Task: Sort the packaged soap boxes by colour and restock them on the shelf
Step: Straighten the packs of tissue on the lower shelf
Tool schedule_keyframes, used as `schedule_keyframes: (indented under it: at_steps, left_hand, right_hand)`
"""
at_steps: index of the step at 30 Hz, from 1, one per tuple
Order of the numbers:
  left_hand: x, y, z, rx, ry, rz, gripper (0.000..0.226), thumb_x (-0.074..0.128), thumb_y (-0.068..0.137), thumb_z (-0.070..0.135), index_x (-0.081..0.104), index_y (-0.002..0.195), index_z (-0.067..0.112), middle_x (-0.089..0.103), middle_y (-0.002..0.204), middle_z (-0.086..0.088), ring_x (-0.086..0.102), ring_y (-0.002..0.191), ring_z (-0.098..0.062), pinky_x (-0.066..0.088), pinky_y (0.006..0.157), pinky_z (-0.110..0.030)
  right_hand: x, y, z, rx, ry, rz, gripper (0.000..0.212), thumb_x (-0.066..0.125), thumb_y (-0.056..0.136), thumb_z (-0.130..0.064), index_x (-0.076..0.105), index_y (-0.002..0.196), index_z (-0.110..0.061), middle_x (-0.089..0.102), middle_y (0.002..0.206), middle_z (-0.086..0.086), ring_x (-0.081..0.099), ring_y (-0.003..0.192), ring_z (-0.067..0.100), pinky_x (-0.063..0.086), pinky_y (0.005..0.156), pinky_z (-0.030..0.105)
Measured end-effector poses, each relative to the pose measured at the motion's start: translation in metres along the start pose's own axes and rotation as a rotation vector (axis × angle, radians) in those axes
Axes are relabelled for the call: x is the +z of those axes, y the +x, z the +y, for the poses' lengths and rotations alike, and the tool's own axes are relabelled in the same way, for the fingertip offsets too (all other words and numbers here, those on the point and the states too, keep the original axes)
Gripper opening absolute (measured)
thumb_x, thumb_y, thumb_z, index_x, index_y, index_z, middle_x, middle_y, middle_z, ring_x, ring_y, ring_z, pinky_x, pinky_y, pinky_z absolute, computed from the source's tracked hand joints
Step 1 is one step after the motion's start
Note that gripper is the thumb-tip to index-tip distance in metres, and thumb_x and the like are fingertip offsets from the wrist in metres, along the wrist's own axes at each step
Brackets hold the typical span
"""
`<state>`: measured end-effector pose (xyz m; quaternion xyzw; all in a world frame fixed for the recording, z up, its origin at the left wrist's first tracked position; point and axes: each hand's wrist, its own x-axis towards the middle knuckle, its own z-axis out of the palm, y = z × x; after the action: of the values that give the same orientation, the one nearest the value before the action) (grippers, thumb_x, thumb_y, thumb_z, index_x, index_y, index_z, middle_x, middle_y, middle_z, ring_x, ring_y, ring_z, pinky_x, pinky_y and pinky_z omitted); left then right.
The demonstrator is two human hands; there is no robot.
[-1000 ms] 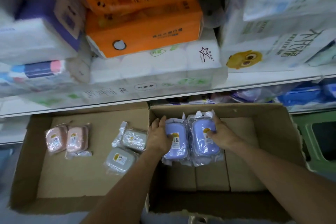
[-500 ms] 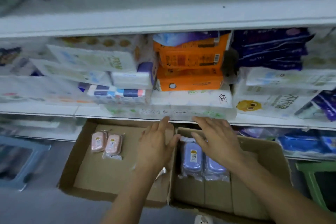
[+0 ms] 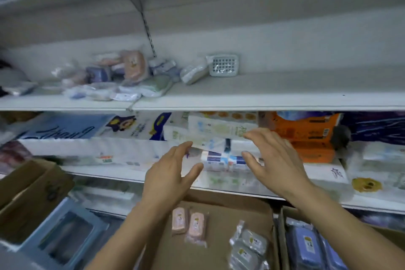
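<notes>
Both hands, left (image 3: 169,169) and right (image 3: 275,160), are raised empty with fingers spread, while the mixed soap pile (image 3: 122,76) lies up and to the left on the shelf (image 3: 263,92), nearer the left hand

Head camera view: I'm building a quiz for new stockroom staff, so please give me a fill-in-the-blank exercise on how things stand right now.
1. Both hands, the left hand and the right hand, hold ____.
2. The two pink soap boxes lie in a ____ box.
3. The grey soap boxes lie to the ____ of the pink ones.
4. The blue soap boxes lie in the box farthest to the ____.

Missing words: nothing; cardboard; right; right
</notes>
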<state>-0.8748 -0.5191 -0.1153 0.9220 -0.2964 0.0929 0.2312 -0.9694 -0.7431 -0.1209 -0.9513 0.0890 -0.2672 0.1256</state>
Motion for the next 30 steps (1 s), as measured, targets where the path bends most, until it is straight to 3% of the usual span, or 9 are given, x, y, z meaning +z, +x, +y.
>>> schedule_keyframes:
  at_steps: [4, 8, 13, 17, 22, 26, 30]
  left_hand:
    - [-0.042, 0.000, -0.064, -0.017, -0.080, -0.020, 0.054, 0.055, 0.091, 0.053, 0.041, 0.141, 0.038, 0.055, 0.128, 0.021, 0.056, 0.106, 0.001, 0.045, 0.076, -0.023]
    - [-0.065, 0.015, -0.108, -0.065, -0.268, -0.026, 0.045, 0.061, 0.090, 0.046, 0.049, 0.133, 0.037, 0.058, 0.122, 0.021, 0.057, 0.101, 0.002, 0.048, 0.085, -0.025]
    - [-0.076, 0.051, -0.146, -0.107, -0.376, -0.043, 0.041, 0.063, 0.091, 0.043, 0.054, 0.130, 0.035, 0.059, 0.121, 0.024, 0.058, 0.103, 0.002, 0.050, 0.090, -0.028]
    - [-0.082, 0.081, -0.169, -0.181, -0.475, 0.002, 0.035, 0.064, 0.092, 0.035, 0.058, 0.127, 0.032, 0.061, 0.118, 0.021, 0.058, 0.103, 0.004, 0.052, 0.090, -0.030]
    - [-0.093, 0.113, -0.214, -0.268, -0.459, 0.074, 0.033, 0.065, 0.091, 0.035, 0.060, 0.123, 0.031, 0.063, 0.115, 0.020, 0.059, 0.101, 0.003, 0.051, 0.091, -0.029]
    - [-0.102, 0.131, -0.248, -0.267, -0.358, 0.085, 0.033, 0.065, 0.091, 0.035, 0.059, 0.123, 0.031, 0.062, 0.113, 0.019, 0.058, 0.103, 0.000, 0.042, 0.082, -0.016]
    - [-0.114, 0.154, -0.282, -0.308, -0.424, 0.166, 0.031, 0.065, 0.092, 0.031, 0.060, 0.122, 0.030, 0.063, 0.114, 0.018, 0.057, 0.103, 0.004, 0.039, 0.077, -0.005]
  right_hand:
    - [0.021, 0.016, -0.053, 0.006, 0.025, -0.026, 0.029, 0.054, 0.089, -0.037, 0.062, 0.115, -0.026, 0.059, 0.119, -0.005, 0.057, 0.110, 0.022, 0.046, 0.080, 0.034]
    - [0.036, 0.032, -0.082, 0.043, 0.084, -0.078, 0.022, 0.058, 0.091, -0.034, 0.061, 0.113, -0.030, 0.055, 0.117, -0.011, 0.055, 0.109, 0.016, 0.046, 0.078, 0.032]
    - [0.054, 0.076, -0.091, 0.023, 0.100, -0.172, 0.025, 0.056, 0.093, -0.037, 0.060, 0.117, -0.031, 0.052, 0.124, -0.014, 0.050, 0.117, 0.011, 0.047, 0.087, 0.030]
    - [0.073, 0.134, -0.096, -0.042, 0.123, -0.227, 0.024, 0.057, 0.091, -0.035, 0.061, 0.115, -0.030, 0.053, 0.121, -0.012, 0.051, 0.114, 0.012, 0.047, 0.089, 0.036]
    - [0.102, 0.202, -0.120, -0.122, 0.151, -0.259, 0.024, 0.055, 0.093, -0.032, 0.060, 0.117, -0.030, 0.051, 0.120, -0.016, 0.047, 0.114, 0.007, 0.045, 0.087, 0.032]
    - [0.127, 0.240, -0.144, -0.152, 0.177, -0.272, 0.024, 0.054, 0.094, -0.033, 0.059, 0.118, -0.032, 0.050, 0.122, -0.019, 0.045, 0.117, 0.004, 0.042, 0.084, 0.029]
    - [0.152, 0.275, -0.172, -0.203, 0.204, -0.284, 0.023, 0.054, 0.094, -0.035, 0.059, 0.117, -0.033, 0.050, 0.122, -0.019, 0.045, 0.117, 0.004, 0.039, 0.081, 0.028]
